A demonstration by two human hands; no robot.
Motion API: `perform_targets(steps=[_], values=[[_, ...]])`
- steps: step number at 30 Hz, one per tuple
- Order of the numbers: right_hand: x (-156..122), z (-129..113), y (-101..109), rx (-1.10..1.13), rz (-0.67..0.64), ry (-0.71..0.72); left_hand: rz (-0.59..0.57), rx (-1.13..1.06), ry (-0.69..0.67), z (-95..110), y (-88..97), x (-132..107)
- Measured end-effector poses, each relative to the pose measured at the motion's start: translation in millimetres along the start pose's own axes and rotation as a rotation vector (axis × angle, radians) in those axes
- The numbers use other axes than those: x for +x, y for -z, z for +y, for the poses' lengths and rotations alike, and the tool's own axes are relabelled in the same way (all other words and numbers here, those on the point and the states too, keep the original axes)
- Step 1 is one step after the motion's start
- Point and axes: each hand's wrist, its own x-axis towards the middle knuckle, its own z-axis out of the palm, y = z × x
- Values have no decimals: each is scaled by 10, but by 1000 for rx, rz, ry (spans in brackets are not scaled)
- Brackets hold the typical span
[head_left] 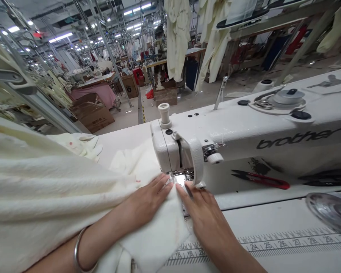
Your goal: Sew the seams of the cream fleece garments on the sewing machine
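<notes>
A white sewing machine [244, 129] stands on the table, its lit needle area [181, 177] just beyond my fingertips. Cream fabric [45, 189] spreads from the left and runs under the presser foot. My left hand [147, 201] lies flat on the fabric, fingers stretched out toward the needle, a metal bangle [81, 252] on the wrist. My right hand [200, 210] rests flat on the fabric's right edge beside the needle, fingers extended, with a thin dark tool I cannot name lying along the fingers.
Red-handled thread snips [261, 179] lie under the machine arm. A ruler strip [272, 242] runs along the table's front edge. A shiny round object [329, 210] sits at the right. Cardboard boxes [93, 115] and hanging cream garments [176, 34] fill the workshop behind.
</notes>
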Motion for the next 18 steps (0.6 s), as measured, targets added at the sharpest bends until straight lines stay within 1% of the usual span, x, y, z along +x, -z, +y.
perform_targets(steps=[4, 7, 9, 11, 15, 18], values=[[-19, -20, -17, 17, -39, -34, -12, -59, 46, -59, -4, 35], [-110, -42, -86, 30, -80, -70, -41, -89, 90, -74, -16, 50], [-178, -49, -123, 25, -80, -70, -43, -94, 104, -74, -27, 45], [-227, -45, -121, 40, -64, -55, -27, -94, 104, -69, -39, 27], [-234, -35, -31, 83, -25, 9, 23, -83, 74, -58, -60, -4], [-163, -136, -27, 73, 12, 76, 60, -105, 109, -59, -74, 42]])
